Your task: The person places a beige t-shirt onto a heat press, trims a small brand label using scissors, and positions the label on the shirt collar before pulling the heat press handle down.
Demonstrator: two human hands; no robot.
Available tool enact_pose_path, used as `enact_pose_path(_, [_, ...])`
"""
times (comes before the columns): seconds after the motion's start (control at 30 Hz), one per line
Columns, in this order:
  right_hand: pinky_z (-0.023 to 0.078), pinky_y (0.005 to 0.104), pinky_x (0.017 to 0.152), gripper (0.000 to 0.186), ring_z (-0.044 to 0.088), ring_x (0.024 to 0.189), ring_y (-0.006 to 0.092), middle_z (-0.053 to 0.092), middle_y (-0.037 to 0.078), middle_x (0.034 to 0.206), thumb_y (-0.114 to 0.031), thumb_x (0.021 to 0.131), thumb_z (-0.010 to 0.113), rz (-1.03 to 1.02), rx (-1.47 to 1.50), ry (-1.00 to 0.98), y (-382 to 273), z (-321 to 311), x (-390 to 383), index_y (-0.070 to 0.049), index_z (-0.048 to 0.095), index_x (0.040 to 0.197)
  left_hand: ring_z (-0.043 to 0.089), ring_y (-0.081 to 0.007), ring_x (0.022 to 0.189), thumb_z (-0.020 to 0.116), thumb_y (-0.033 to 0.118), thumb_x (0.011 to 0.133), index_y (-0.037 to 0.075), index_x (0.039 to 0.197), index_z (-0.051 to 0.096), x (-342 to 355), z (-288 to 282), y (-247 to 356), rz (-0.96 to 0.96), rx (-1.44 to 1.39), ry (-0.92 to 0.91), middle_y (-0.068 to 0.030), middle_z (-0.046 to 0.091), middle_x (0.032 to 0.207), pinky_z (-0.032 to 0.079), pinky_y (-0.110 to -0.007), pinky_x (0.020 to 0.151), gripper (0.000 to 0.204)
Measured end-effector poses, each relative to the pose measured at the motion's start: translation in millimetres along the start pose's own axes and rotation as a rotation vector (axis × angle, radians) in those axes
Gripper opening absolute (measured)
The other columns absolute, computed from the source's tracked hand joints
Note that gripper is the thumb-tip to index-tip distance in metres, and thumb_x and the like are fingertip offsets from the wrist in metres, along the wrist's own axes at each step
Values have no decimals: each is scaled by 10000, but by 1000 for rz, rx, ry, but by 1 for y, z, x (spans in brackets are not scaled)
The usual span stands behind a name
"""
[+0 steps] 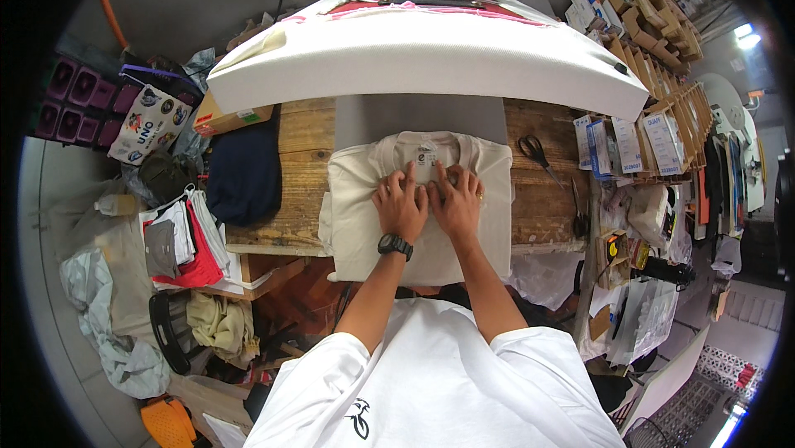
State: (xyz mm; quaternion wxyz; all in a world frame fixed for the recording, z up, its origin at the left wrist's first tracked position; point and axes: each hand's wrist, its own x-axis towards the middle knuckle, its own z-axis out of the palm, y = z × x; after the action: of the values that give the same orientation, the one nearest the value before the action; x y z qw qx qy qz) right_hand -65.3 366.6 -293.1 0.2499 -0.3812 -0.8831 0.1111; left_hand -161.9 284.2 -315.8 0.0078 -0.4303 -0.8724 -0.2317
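A beige T-shirt [356, 228] is laid out on a grey board [418, 113], its collar at the far side and its lower part hanging over the table's near edge. Inside the neck shows a small dark printed mark [422, 156]. My left hand [401, 209], with a black watch on its wrist, rests on the shirt just below the collar. Beside it lies my right hand [457, 206], a ring on one finger. Both index fingers stretch toward the mark, one at each side of it. The thumbs nearly meet, and neither hand holds anything.
A wide white padded panel [431, 59] overhangs the far side of the wooden table [302, 166]. Black scissors [538, 156] lie to the right, folded navy cloth [244, 171] to the left. Cardboard boxes [642, 142] crowd the right. More folded garments [186, 237] are stacked at lower left.
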Motion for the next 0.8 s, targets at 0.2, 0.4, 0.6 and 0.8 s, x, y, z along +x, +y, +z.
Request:
enact_pose_path(0.2, [347,470,1028,456,503,1165,316,554,95,1225,-330,892,655,36,-4,-52,4,6,-3,-154,645,1313,495,-311,1116,575,316,929,177,1445,493,0,0,-1,1,16,-4,-71,513,1221,389,-495,944,541])
enact_pose_path(0.4, [349,470,1031,461,504,1159,313,552,82,1222,-321,887,661,35,9,-45,2,4,-1,-159,640,1318,493,-310,1130,576,317,930,184,1463,469,1,-1,-1,4,12,-4,-72,510,1225,387,-499,959,560])
enact_pose_path(0.6, [353,464,1030,462,502,1160,309,553,82,1224,-312,882,663,49,19,-65,1,2,1,-173,634,1322,487,-307,1137,577,318,930,195,1466,468,3,0,-2,-5,0,-20,-77,510,1229,386,-503,962,561])
enact_pose_path(0.8, [371,463,994,460,520,1127,298,571,83,1171,-285,872,685,21,3,-12,3,5,2,-151,645,1310,488,-313,1139,573,326,932,173,1471,463,3,0,-1,-2,9,-19,-87,510,1236,384,-500,964,571])
